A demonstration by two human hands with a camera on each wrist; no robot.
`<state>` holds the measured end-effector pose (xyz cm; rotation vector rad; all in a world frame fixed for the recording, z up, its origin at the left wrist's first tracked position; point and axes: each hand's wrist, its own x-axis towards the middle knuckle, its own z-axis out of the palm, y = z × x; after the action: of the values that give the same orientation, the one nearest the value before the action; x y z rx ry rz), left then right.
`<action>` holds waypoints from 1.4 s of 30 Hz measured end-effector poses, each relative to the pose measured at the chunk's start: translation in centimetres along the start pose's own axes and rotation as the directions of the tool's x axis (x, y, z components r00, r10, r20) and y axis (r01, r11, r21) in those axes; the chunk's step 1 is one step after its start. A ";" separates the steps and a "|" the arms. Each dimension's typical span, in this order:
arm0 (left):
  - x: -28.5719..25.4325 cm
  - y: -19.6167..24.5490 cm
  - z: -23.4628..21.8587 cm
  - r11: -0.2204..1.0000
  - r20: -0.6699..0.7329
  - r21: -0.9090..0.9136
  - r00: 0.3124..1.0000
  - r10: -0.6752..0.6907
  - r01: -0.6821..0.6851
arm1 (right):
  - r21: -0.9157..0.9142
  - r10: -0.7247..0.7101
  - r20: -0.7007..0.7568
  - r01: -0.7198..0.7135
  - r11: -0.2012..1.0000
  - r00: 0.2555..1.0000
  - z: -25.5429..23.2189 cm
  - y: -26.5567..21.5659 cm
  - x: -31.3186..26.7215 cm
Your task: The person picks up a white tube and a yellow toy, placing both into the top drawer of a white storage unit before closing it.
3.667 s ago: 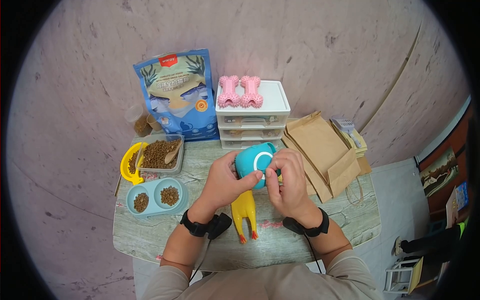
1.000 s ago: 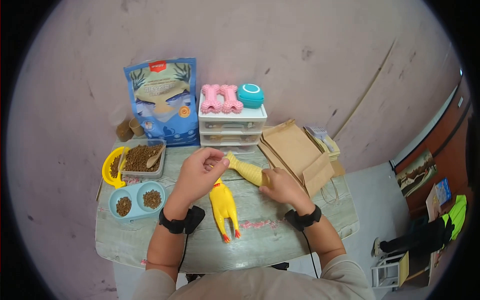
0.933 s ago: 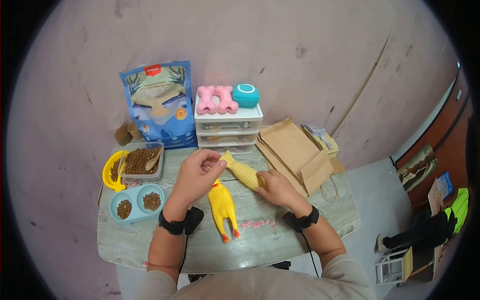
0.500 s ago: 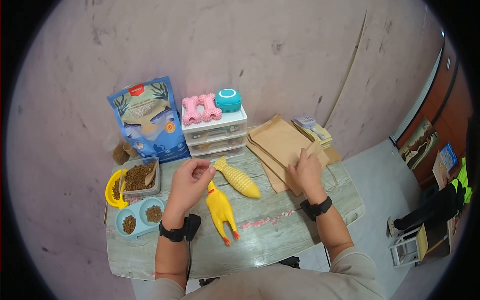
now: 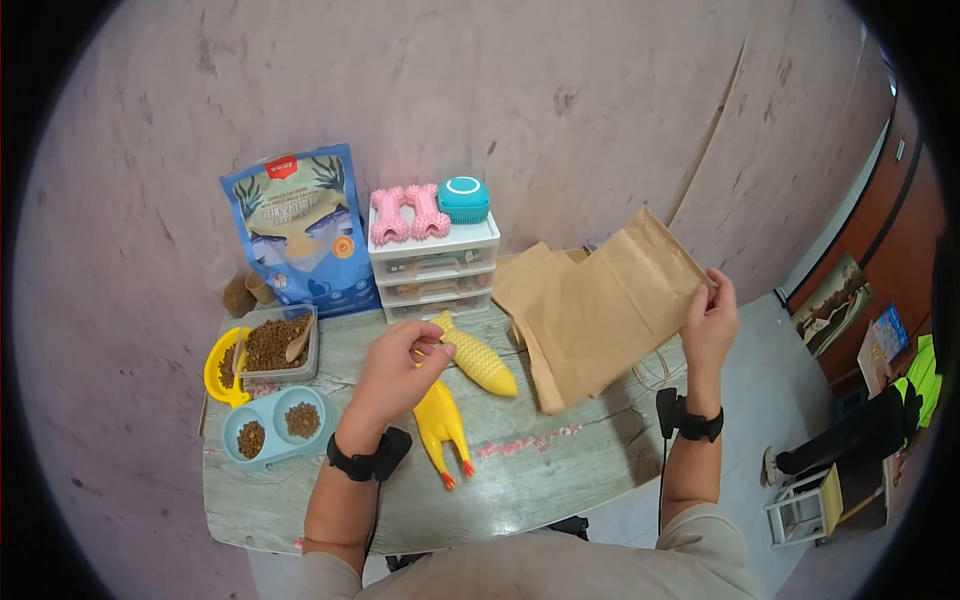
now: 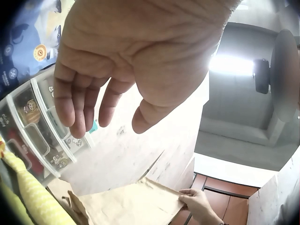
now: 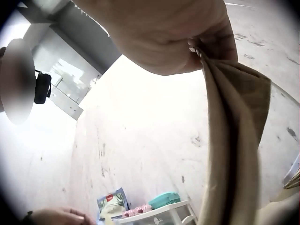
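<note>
My right hand (image 5: 710,328) pinches the edge of a brown paper bag (image 5: 615,310), lifted and tilted over the right side of the table; the right wrist view shows its folded side hanging from the fingers. My left hand (image 5: 400,372), fingers loosely bent, holds nothing, as the palm (image 6: 136,51) in the left wrist view shows. In the head view it overlaps the upper end of a yellow rubber chicken (image 5: 440,420). Just right of that hand lies a pale yellow textured fish toy (image 5: 480,365), its tail toward the drawers.
White drawers (image 5: 440,262) carry two pink spiky bone toys (image 5: 410,213) and a teal scrubber (image 5: 464,200). A blue cat food bag (image 5: 305,235), a kibble tub (image 5: 280,345), a yellow scoop (image 5: 228,368) and a blue double bowl (image 5: 278,425) stand left. A person in black trousers (image 5: 840,440) is at far right.
The teal scrubber went from my hands onto the drawers. My right hand let go of the fish toy, moved right to the paper bags and raised one. The left hand stayed near the chicken.
</note>
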<state>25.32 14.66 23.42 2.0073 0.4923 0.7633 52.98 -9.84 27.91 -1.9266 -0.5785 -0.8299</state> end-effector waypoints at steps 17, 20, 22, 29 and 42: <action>-1.7 3.1 3.8 0.717 0.238 0.328 0.788 0.567 -0.615 | 0.731 0.139 0.239 -0.272 0.626 0.961 1.7 -2.5 2.7; -1.4 2.8 3.3 0.743 0.144 0.272 0.789 0.598 -0.612 | 0.764 0.172 0.349 -0.386 0.517 0.921 2.0 -4.2 2.0; -1.3 2.6 3.2 0.779 0.028 0.258 0.810 0.586 -0.572 | 0.778 0.180 0.411 -0.446 0.442 0.894 2.1 -5.4 0.8; -1.9 2.9 4.2 0.843 -0.192 0.371 0.857 0.479 -0.389 | 0.575 -0.213 0.673 -0.321 0.752 0.709 -1.4 -8.2 -12.8; -2.6 2.5 4.8 0.971 -0.293 0.179 0.934 0.206 -0.158 | 0.192 0.012 0.458 -0.113 0.975 0.889 0.2 -7.1 -9.4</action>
<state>26.75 8.86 22.82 2.1042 0.5631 1.2006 42.03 -6.92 24.82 -1.9300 -0.8432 -0.2496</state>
